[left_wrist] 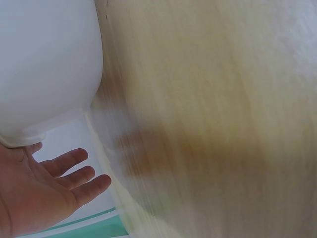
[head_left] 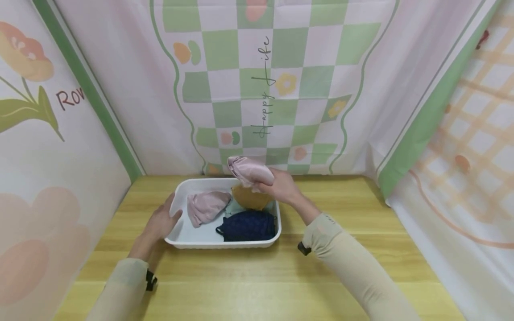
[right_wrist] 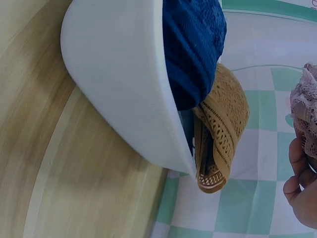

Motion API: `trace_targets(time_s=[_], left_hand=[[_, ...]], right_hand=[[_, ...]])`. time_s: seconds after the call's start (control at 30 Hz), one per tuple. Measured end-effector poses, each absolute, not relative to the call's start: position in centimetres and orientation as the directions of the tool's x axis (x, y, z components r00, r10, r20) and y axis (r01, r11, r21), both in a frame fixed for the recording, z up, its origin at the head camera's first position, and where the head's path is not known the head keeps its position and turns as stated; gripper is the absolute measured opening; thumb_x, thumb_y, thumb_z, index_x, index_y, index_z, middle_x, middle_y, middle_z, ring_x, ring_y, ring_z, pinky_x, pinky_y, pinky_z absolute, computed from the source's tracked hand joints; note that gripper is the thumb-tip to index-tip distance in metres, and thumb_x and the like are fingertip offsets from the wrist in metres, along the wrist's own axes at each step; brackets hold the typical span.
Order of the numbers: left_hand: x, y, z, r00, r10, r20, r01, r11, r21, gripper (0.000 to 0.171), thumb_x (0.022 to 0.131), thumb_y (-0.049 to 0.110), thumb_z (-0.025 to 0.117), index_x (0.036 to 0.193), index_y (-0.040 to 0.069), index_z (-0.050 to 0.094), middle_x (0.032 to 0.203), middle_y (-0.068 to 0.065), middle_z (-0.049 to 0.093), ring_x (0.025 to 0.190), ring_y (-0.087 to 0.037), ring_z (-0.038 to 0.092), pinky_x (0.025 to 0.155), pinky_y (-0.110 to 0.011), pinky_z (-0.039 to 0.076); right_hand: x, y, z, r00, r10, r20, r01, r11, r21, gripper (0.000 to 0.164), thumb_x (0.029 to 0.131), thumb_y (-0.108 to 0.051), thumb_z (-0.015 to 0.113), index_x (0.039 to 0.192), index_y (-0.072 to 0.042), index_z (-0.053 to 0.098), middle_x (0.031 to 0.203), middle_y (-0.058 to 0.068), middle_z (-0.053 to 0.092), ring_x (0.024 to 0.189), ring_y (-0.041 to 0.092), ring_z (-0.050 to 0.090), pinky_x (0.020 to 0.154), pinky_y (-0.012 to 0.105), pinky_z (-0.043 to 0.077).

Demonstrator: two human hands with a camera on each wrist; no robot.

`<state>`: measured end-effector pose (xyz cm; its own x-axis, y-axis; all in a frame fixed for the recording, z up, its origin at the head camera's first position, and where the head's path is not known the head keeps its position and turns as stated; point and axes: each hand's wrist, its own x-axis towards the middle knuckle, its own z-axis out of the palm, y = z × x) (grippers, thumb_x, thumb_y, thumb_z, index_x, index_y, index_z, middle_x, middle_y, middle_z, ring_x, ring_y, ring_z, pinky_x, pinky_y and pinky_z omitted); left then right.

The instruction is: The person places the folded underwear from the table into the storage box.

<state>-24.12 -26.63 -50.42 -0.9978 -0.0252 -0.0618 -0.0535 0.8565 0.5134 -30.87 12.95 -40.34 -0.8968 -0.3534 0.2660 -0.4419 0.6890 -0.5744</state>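
My right hand (head_left: 279, 185) holds a folded pale pink bra (head_left: 250, 170) above the back right of a white tray (head_left: 222, 244). Its lace edging shows at the side of the right wrist view. Inside the tray, another pink bra (head_left: 208, 207) lies at the left and a navy lace bra (head_left: 249, 226) at the front right. A mustard lace bra (right_wrist: 225, 126) stands behind the navy one, and a strip of mint-green fabric (head_left: 234, 207) peeks out between them. At the tray's left rim rests my left hand (head_left: 162, 221), fingers extended outside it, thumb over the edge.
The tray stands on a wooden table (head_left: 241, 285) near its back edge. A curtain with green checks (head_left: 257, 84) hangs behind, and more printed curtains close off the left and right sides. Both wrists carry small black devices.
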Motion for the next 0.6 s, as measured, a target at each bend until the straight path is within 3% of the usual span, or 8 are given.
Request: trace_targets(time_s=[0.37, 0.6], left_hand=[[-24.0, -26.5, -50.6, -0.998, -0.026, -0.060, -0.053, 0.858, 0.511, 0.075, 0.105, 0.039, 0.040, 0.161, 0.008, 0.003, 0.155, -0.035, 0.030, 0.135, -0.057, 0.040, 0.108, -0.069, 0.039], [-24.0, -26.5, -50.4, -0.998, -0.024, -0.056, -0.050, 0.857, 0.513, 0.075, 0.105, 0.039, 0.041, 0.161, 0.008, 0.003, 0.155, -0.035, 0.030, 0.136, -0.057, 0.039, 0.109, -0.069, 0.039]], right_hand=[[-31.2, 11.3, -40.5, -0.878, -0.403, 0.258, -0.478, 0.716, -0.509, 0.043, 0.085, -0.048, 0.069, 0.113, -0.016, 0.066, 0.101, 0.004, 0.074, 0.087, 0.022, 0.068, 0.074, 0.040, 0.056], [-31.4, 10.3, -40.4, -0.850, -0.434, 0.298, -0.526, 0.702, -0.480, 0.041, 0.084, -0.047, 0.071, 0.106, -0.013, 0.068, 0.096, 0.004, 0.075, 0.086, 0.023, 0.068, 0.076, 0.043, 0.056]])
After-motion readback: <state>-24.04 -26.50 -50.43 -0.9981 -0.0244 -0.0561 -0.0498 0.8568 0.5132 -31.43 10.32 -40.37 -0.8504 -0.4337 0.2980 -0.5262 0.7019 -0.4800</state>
